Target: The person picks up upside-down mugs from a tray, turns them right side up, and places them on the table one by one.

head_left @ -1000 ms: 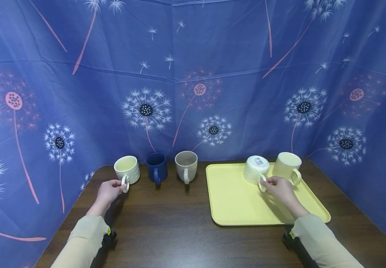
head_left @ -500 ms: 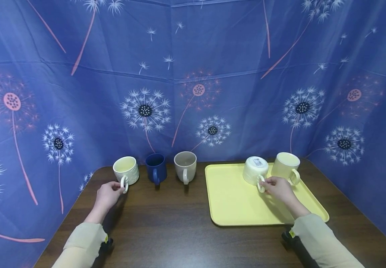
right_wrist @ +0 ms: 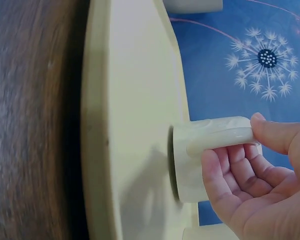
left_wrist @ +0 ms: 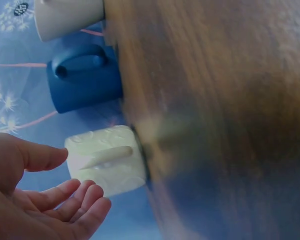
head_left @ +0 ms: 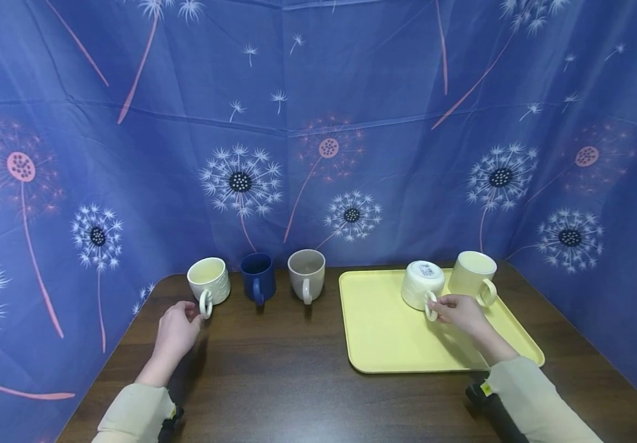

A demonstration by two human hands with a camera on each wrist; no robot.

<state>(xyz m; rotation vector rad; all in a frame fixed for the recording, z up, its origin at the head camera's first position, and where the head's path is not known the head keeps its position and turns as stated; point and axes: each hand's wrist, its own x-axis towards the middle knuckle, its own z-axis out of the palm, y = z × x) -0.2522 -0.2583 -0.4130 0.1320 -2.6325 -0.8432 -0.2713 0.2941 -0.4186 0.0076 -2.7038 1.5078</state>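
A cream embossed mug [head_left: 208, 281] stands upright at the table's back left. My left hand [head_left: 190, 311] hovers just in front of its handle [left_wrist: 107, 156], fingers spread and relaxed, holding nothing. On the yellow tray [head_left: 385, 332] a white mug [head_left: 420, 280] stands upside down, a label on its base. My right hand [head_left: 441, 303] pinches this mug's handle [right_wrist: 220, 137], with the thumb on top and the fingers curled beneath.
A dark blue mug [head_left: 257, 277] and a beige mug [head_left: 306, 271] stand in a row beside the cream one. Another pale mug [head_left: 473, 271] stands upright on the tray's far right corner. Blue dandelion-print cloth walls in the brown table [head_left: 274, 381] on three sides.
My left hand has let go of the cream mug's handle and drawn back slightly toward me. The right hand keeps its pinch on the upside-down mug's handle.
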